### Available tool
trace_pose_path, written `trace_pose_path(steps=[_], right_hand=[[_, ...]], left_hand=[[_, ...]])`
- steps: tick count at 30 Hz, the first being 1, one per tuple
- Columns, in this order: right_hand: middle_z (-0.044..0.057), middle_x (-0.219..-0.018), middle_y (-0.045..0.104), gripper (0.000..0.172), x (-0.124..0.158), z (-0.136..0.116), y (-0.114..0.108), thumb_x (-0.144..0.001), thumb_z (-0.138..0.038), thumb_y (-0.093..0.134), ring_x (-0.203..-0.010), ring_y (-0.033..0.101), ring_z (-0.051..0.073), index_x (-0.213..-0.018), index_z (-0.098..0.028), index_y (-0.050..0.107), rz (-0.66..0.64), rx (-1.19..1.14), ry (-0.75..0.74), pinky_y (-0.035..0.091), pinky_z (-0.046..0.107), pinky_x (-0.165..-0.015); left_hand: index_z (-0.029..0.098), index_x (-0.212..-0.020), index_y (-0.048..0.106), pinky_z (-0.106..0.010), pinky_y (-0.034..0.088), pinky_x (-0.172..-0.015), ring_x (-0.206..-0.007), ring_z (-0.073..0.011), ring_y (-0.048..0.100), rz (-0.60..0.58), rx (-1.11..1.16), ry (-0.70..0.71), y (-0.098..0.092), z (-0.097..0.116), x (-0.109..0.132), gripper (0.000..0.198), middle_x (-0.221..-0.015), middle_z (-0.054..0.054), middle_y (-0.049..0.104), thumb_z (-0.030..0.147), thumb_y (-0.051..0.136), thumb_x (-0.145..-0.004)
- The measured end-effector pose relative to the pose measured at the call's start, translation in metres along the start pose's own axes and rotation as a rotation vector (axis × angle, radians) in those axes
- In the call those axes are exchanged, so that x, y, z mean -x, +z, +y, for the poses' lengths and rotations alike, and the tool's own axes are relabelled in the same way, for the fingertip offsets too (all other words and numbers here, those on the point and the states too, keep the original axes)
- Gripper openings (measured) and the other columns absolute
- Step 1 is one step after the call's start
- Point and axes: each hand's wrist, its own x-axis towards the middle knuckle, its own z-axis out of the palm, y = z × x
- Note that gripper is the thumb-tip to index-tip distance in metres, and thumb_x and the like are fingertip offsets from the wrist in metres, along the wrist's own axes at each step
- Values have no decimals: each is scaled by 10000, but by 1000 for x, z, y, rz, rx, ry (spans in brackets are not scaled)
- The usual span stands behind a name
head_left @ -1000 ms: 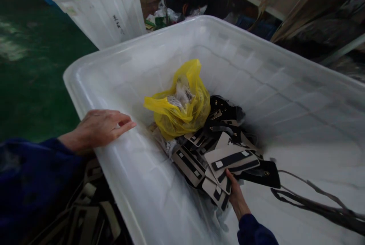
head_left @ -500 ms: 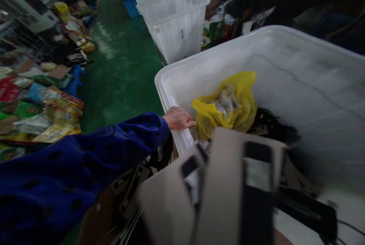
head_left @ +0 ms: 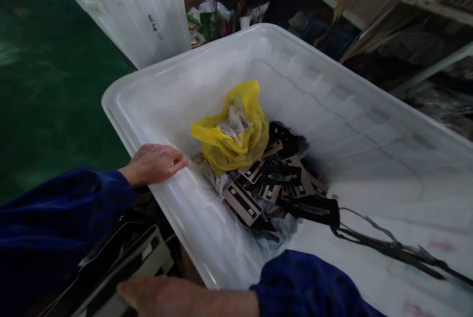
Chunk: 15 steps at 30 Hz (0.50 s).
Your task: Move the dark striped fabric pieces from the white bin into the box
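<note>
Left hand (head_left: 155,163): flat and open on the rim of the white tub (head_left: 121,110), gripping nothing. Right hand (head_left: 177,297): outside the tub's near wall, low in view, over flat pieces (head_left: 121,268); grip cannot be told. Tub holds yellow bag (head_left: 232,130), beige-and-black pieces (head_left: 258,184), black straps (head_left: 388,248).

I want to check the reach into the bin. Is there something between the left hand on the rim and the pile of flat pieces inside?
Partly. The left hand rests on the rim of the white bin. The yellow bag lies on the near part of the pile of flat pieces, next to the fingers; the rest of the pile is uncovered.
</note>
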Motion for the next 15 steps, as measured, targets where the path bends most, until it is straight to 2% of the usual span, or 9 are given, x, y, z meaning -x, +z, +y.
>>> trace_pose_path(steps=[1, 2, 3, 5, 7, 9, 11, 13, 15], right_hand=[[18, -909, 735, 470, 9, 3, -23, -871, -610, 581, -854, 694, 168, -1096, -211, 683, 61, 57, -19, 580, 304, -787], [23, -904, 736, 501, 19, 10, -52, -915, -619, 494, -845, 699, 168, -1123, -201, 679, 220, 148, -34, 582, 313, -788], [24, -923, 737, 521, 30, 22, -84, -967, -601, 381, -842, 703, 164, -1133, -207, 679, 418, 279, 19, 587, 326, -792], [81, -1257, 650, 491, 48, 62, -146, -1028, -469, 286, -1161, 613, 187, -1290, -189, 594, 690, 385, 122, 497, 399, -1019], [141, -1480, 461, 446, 56, 120, -191, -992, -364, 466, -1355, 450, 270, -1385, -157, 502, 839, 484, 290, 378, 523, -1126], [152, -1568, 328, 591, 53, 187, -212, -875, -315, 678, -1428, 325, 364, -1412, -174, 476, 874, 580, 480, 292, 635, -1142], [131, -1633, 185, 688, 43, 250, -217, -812, -290, 750, -1483, 162, 410, -1432, -204, 465, 864, 685, 609, 186, 683, -1163], [103, -1659, 103, 738, 27, 301, -218, -779, -289, 781, -1504, 20, 415, -1442, -224, 465, 830, 796, 655, 52, 686, -1183], [92, -1662, 102, 729, 11, 338, -221, -780, -299, 779, -1505, 0, 416, -1439, -233, 475, 801, 891, 669, 25, 693, -1180]], left_hand=[[218, -838, 688, -332, 408, -725, -911, -279, 688, 5, 5, -11, 2, -1, -1, 539, -902, -75, 735, 553, 283, -956], [224, -848, 689, -335, 410, -737, -917, -279, 687, 12, 12, -23, 4, -1, -2, 530, -911, -70, 736, 555, 289, -952], [230, -860, 691, -337, 412, -746, -924, -278, 686, 18, 18, -34, 5, -2, -3, 522, -918, -65, 737, 559, 295, -947], [235, -879, 695, -336, 413, -762, -935, -274, 681, 27, 29, -53, 7, -2, -4, 513, -931, -58, 739, 563, 305, -942], [234, -882, 698, -333, 410, -762, -925, -266, 676, 28, 37, -59, 7, -1, -4, 515, -932, -54, 741, 563, 306, -944], [232, -872, 695, -336, 406, -760, -901, -258, 674, 29, 40, -58, 8, 0, -5, 521, -911, -46, 739, 563, 300, -948], [238, -849, 687, -340, 402, -751, -879, -251, 674, 38, 37, -67, 10, 0, -6, 524, -887, -36, 733, 569, 292, -946], [249, -833, 683, -344, 401, -740, -881, -251, 676, 55, 29, -77, 14, -2, -9, 525, -883, -29, 730, 571, 282, -936], [264, -832, 691, -349, 402, -723, -883, -254, 679, 71, 23, -82, 18, -4, -11, 532, -885, -22, 731, 576, 269, -918]])
